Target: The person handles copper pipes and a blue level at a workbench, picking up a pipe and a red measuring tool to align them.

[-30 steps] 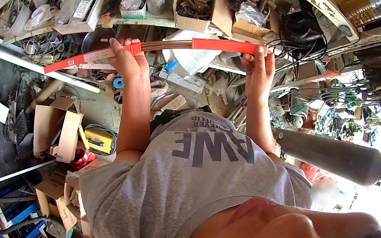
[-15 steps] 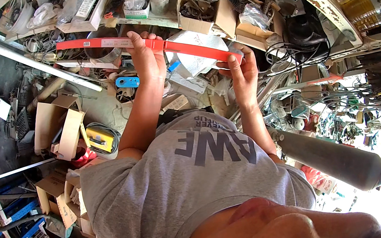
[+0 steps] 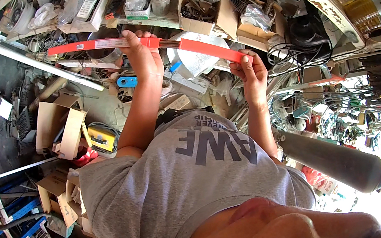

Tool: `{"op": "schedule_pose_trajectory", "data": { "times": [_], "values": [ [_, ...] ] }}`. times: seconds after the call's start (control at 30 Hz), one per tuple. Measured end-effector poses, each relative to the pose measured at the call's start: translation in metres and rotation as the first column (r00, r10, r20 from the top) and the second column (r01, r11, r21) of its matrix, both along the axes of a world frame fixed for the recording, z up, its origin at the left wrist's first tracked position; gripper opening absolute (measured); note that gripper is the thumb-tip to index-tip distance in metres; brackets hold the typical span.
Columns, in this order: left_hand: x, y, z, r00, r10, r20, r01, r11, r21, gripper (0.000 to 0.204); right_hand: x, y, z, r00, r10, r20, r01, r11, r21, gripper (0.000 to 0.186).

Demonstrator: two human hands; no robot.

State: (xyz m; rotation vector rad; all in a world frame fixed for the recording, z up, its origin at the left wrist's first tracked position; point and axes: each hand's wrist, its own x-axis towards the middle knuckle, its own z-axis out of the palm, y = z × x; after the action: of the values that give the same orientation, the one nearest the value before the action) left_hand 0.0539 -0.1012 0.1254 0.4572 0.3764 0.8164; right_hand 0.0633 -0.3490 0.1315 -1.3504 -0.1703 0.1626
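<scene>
A long, slim red plastic case [image 3: 71,48] with a white label is held up across the front of me. My left hand [image 3: 144,58] is closed round it near its inner end. My right hand [image 3: 253,76] pinches the far end of the case's red sleeve-like cover [image 3: 211,50] between thumb and fingers. In the gap between the two red parts, a bundle of thin brownish rods [image 3: 169,44] shows; their remaining length is hidden inside the plastic. Below the case, a blue tool-like object [image 3: 127,82] lies among the clutter near my left wrist.
Behind my hands runs a cluttered shelf with an open cardboard box [image 3: 196,23] of parts and a cup [image 3: 161,5]. A white tube [image 3: 43,66] slants at the left, above cardboard boxes [image 3: 73,132] and a yellow case [image 3: 101,138]. A grey cylinder [image 3: 333,160] is beside my right arm.
My right hand has moved right with the red cover, widening the gap from the case and baring the brownish rods. My left hand has shifted slightly left with the case.
</scene>
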Motion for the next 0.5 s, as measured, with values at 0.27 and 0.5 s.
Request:
{"op": "schedule_pose_trajectory", "data": {
  "times": [0.27,0.5],
  "values": [
    [0.001,-0.014,0.003,0.998,-0.042,-0.039,0.044,0.999,0.028,0.036,-0.002,0.011,0.008,0.996,0.088,-0.004,-0.088,0.992,-0.096,0.029],
    [0.005,-0.016,-0.010,0.998,-0.042,-0.037,0.043,0.999,0.031,0.041,-0.005,0.012,0.001,0.996,0.086,0.030,-0.084,0.995,-0.062,0.032]
  ]
}}
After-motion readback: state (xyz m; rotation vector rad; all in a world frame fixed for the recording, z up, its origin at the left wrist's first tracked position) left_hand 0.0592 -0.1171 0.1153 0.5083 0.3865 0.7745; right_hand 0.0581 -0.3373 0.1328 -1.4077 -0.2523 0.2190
